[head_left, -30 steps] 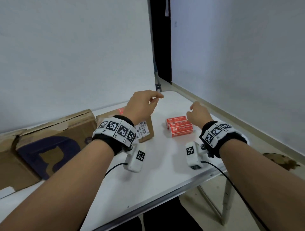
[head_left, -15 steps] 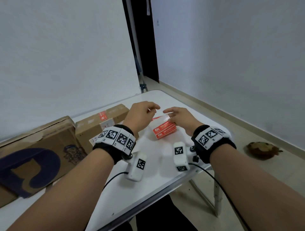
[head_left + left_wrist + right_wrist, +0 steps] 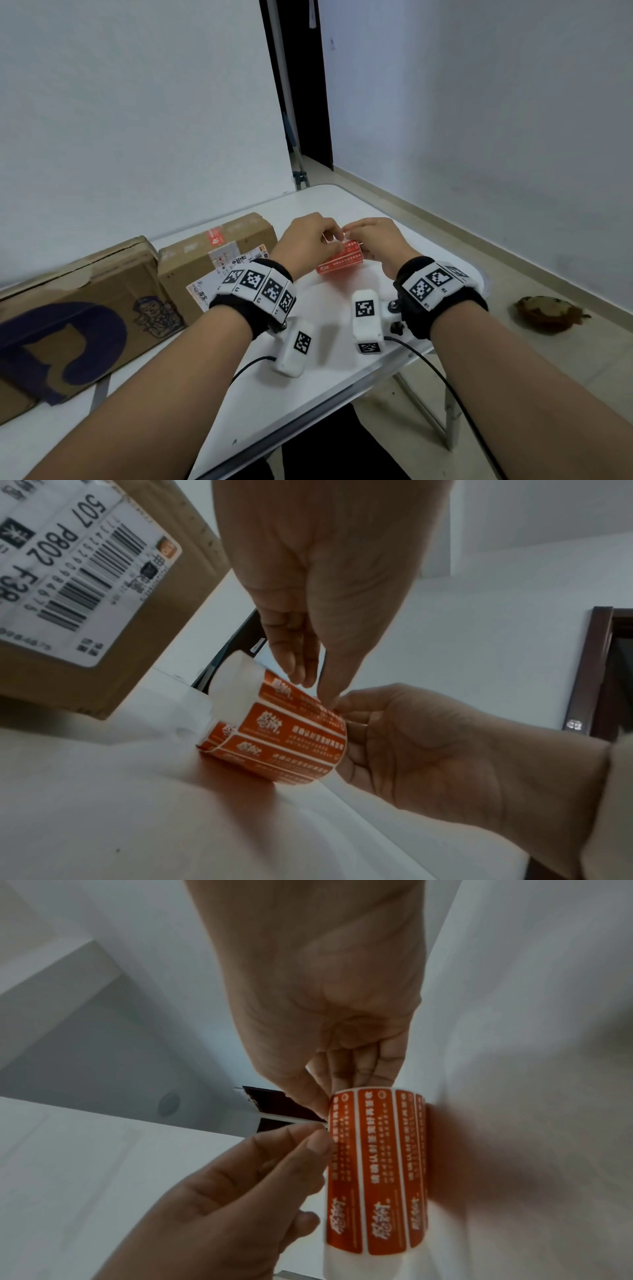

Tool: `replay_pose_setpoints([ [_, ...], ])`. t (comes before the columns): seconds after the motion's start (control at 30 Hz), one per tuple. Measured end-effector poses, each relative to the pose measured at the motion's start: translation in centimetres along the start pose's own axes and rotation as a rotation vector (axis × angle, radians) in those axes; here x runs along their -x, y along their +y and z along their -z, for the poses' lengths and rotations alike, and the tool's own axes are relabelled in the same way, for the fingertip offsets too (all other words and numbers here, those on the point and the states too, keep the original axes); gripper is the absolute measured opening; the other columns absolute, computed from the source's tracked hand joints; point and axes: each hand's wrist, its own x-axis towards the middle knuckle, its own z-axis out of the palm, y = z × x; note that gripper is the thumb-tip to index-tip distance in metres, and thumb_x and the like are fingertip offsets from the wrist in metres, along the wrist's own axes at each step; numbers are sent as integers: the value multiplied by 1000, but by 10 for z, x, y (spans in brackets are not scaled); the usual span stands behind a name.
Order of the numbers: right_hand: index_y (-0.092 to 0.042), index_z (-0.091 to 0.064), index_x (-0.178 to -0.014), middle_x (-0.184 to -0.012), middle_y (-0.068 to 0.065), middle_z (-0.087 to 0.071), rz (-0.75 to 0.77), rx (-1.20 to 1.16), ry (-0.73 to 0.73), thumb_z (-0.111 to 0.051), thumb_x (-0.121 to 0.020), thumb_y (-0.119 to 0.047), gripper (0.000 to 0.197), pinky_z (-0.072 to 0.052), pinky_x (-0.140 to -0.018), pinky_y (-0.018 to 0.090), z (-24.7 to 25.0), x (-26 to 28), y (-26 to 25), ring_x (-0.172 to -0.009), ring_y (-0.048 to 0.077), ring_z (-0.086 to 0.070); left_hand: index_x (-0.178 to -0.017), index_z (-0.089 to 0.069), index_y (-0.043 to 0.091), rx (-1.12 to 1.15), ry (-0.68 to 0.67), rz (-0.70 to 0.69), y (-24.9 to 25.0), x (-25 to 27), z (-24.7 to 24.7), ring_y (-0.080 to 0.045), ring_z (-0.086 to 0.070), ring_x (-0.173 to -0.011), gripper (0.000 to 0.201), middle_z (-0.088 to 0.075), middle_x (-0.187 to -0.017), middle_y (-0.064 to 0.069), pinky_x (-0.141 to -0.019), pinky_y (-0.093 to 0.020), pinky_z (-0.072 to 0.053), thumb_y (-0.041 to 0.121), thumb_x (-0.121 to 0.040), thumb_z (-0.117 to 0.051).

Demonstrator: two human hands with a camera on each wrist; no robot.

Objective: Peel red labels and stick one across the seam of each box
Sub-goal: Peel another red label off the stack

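A curled strip of red labels (image 3: 339, 263) on white backing is held just above the white table, right of the boxes. My right hand (image 3: 356, 237) grips its right end, fingers curled over the top edge (image 3: 352, 1069). My left hand (image 3: 330, 236) pinches the strip's edge at one label's end with thumb and forefinger (image 3: 316, 1144). The left wrist view shows the strip (image 3: 284, 734) with blank backing at its far end. A small cardboard box (image 3: 253, 236) with a red label (image 3: 214, 237) across its top stands left of my hands. Beside it lies a larger box (image 3: 68, 308).
The white folding table (image 3: 308, 394) ends in a near edge close to my forearms and a rounded right corner. A white board stands behind the boxes, a dark doorway (image 3: 308, 85) beyond it. A brown object (image 3: 548, 313) lies on the floor to the right.
The strip lay flat on the table with both hands apart above it. My right hand has since lifted it and my left hand has come over to pinch its edge.
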Motion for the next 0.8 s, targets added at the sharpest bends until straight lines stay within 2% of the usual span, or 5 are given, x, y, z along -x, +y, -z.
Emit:
replay_pose_setpoints([
  [0.2, -2, -70, -88, -80, 9, -64, -11, -17, 37, -60, -75, -12, 19, -51, -73, 35, -5, -1, -5, -72, 21, -59, -101, -68, 20, -85, -6, -64, -1, -3, 1, -11, -53, -78, 20, -59, -95, 0, -80, -30, -48, 28, -82, -67],
  [0.37, -17, -65, -78, -76, -2, -61, -7, -32, 38, -63, -79, -16, 2, -48, -62, 25, -6, 0, -8, -68, 12, -57, -106, -67, 18, -100, 6, -77, 3, -4, 2, -17, -58, -86, 21, -60, -101, -2, -82, -34, -49, 20, -85, -62],
  [0.6, -3, -69, -96, -90, 12, -66, -71, -84, 36, -64, -79, -11, 20, -54, -67, 30, -1, 1, -6, -80, 23, -63, -108, -69, 17, -106, 16, -112, 5, -6, -5, -19, -56, -86, 26, -58, -104, -5, -81, -40, -50, 12, -85, -57],
  [0.7, 9, -68, -104, -89, 19, -67, -90, -141, 32, -62, -79, -3, 29, -55, -72, 28, -1, 7, -9, -68, 22, -63, -105, -69, 16, -115, 13, -119, 6, -5, -6, -22, -56, -88, 26, -57, -103, -5, -79, -42, -50, 11, -84, -55],
  [0.8, 8, -68, -104, -88, 18, -67, -92, -154, 44, -59, -79, -1, 28, -54, -67, 26, -2, 8, -9, -63, 19, -62, -103, -69, 15, -127, 14, -130, 7, -4, -6, -23, -58, -89, 25, -57, -103, -4, -76, -41, -50, 10, -84, -53],
])
